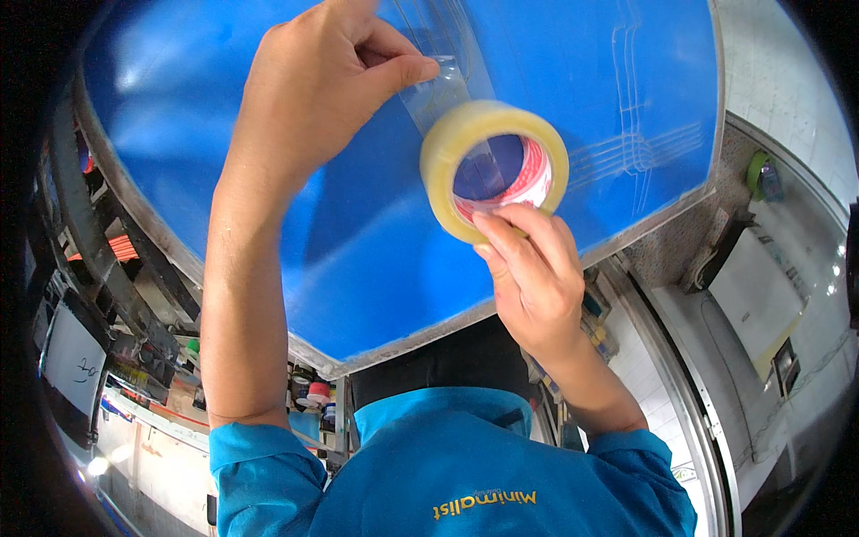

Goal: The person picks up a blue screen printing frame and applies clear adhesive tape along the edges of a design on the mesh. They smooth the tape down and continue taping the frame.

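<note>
A wide roll of clear packing tape (436,170) with a red-and-white core is held up over a blue panel (376,259). My right hand (537,273) grips its near rim, thumb outside and fingers over the edge. From the far side of the roll a strip of clear tape (436,103) runs up and away. My left hand (335,76) pinches that strip's edge between thumb and fingers; part of the fingers is cut off by the top of the picture. Thin lines of clear tape (637,148) cross each other on the panel's right part.
The panel has a grey metal rim (644,224). On the right, a metal-edged surface carries a white sheet (756,286), with a green tape roll (761,176) farther back. Dark metal framework (116,268) stands at the left. Jars and small items (318,394) crowd beneath the panel.
</note>
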Action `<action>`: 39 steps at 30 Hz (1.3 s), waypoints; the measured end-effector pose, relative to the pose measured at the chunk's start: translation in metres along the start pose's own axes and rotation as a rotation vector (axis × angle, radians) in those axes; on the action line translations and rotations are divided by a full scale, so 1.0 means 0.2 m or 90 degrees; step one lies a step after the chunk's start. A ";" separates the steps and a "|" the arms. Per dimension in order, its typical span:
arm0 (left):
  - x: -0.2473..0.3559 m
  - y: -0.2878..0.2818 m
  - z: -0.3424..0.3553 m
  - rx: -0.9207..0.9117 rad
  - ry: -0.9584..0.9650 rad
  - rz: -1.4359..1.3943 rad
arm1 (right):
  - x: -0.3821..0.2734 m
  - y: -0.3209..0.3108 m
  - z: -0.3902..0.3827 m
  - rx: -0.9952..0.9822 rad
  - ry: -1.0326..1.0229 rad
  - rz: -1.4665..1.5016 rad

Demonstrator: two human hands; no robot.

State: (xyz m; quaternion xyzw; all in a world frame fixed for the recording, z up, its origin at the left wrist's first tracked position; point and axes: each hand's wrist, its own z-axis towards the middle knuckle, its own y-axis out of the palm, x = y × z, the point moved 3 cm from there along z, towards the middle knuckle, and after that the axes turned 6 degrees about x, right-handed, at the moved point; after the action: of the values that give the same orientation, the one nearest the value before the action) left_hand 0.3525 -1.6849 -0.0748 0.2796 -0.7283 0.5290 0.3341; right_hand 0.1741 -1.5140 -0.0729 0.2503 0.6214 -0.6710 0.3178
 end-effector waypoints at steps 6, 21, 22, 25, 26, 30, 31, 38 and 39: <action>-0.08 -0.02 0.01 0.106 -0.021 -0.175 | -0.01 0.09 0.13 0.044 -0.038 0.006; -0.12 0.00 -0.47 0.268 0.111 -0.086 | 0.05 0.03 0.06 0.054 -0.063 0.041; -0.10 0.03 -0.49 0.220 0.123 -0.040 | 0.05 0.01 0.01 0.036 -0.050 0.025; -0.02 0.16 -0.53 0.065 0.216 0.071 | 0.04 -0.08 -0.15 -0.023 -0.004 -0.008; -0.01 0.19 -0.54 0.036 0.228 0.110 | 0.03 -0.10 -0.21 -0.040 0.013 -0.012; -0.01 0.31 -0.54 -0.080 0.213 0.273 | 0.04 -0.19 -0.41 -0.087 0.073 -0.033; -0.02 0.34 -0.55 -0.088 0.207 0.329 | 0.06 -0.20 -0.48 -0.087 0.075 -0.036; 0.00 0.52 -0.78 -0.223 0.200 0.407 | 0.09 -0.44 -0.67 -0.113 0.098 -0.060; 0.01 0.55 -0.83 -0.244 0.209 0.405 | 0.07 -0.49 -0.67 -0.110 0.108 -0.066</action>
State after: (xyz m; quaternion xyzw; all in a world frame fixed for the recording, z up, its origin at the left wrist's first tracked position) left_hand 0.2995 -1.4955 -0.1020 -0.1151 -0.8009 0.4981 0.3117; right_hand 0.0833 -1.3800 -0.0307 0.2451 0.7138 -0.6067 0.2495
